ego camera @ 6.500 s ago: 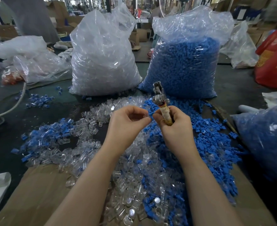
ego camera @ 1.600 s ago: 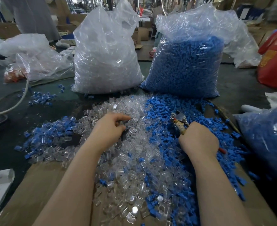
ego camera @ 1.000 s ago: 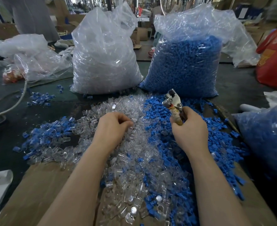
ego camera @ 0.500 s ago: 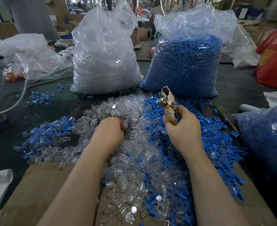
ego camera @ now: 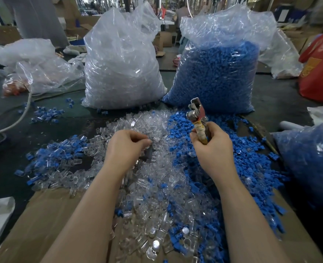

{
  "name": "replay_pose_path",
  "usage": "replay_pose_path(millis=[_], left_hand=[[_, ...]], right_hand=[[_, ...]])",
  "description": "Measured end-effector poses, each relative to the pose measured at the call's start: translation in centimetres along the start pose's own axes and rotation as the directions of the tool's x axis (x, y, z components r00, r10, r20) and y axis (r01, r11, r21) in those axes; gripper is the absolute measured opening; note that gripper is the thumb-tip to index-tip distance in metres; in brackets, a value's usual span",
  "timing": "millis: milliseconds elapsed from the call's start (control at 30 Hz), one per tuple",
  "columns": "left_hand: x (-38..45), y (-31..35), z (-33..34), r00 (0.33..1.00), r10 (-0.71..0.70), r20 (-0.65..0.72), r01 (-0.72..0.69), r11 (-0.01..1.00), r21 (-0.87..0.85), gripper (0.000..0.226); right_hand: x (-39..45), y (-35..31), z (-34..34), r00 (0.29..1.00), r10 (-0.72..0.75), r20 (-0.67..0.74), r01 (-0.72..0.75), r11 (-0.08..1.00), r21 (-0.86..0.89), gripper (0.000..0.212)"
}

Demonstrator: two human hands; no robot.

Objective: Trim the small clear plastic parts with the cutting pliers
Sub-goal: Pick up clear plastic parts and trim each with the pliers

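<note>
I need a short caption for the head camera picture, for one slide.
Right hand holds cutting pliers upright while left hand reaches into a pile of clear plastic parts beside blue ones.

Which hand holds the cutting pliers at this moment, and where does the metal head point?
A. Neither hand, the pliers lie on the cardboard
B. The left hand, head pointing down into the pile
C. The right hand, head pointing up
C: the right hand grips the wrapped handle of the cutting pliers, whose metal head rises above the fist.
</note>
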State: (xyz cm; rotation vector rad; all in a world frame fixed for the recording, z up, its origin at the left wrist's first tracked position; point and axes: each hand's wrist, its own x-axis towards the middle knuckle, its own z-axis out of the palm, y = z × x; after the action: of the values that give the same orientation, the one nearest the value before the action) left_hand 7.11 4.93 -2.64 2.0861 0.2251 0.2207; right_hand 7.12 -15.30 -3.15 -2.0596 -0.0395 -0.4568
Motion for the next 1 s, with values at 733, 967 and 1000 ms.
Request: replay_pose_path(millis=[733, 967, 1000], left_hand=[[-1.9, 3.6, 2.0, 0.973, 0.221, 0.072, -0.155, 0.849, -0.505, 0.030], [-2.3, 4.0, 2.4, 0.972, 0.233, 0.039, -0.187, 0.858, -0.478, 0.034], [-2.4, 4.0, 2.4, 0.970, 0.239, 0.033, -0.196, 0.860, -0.472, 0.034]], right_hand=[[-0.6, -1.7, 0.0, 0.996, -0.093, 0.014, 0.081, 0.923, 0.376, 0.013], [-0.7, -2.1, 0.4, 0.992, -0.120, 0.050, 0.090, 0.913, 0.397, 0.013], [-0.8, -2.1, 0.4, 0.991, -0.122, 0.051, 0.092, 0.914, 0.396, 0.014]])
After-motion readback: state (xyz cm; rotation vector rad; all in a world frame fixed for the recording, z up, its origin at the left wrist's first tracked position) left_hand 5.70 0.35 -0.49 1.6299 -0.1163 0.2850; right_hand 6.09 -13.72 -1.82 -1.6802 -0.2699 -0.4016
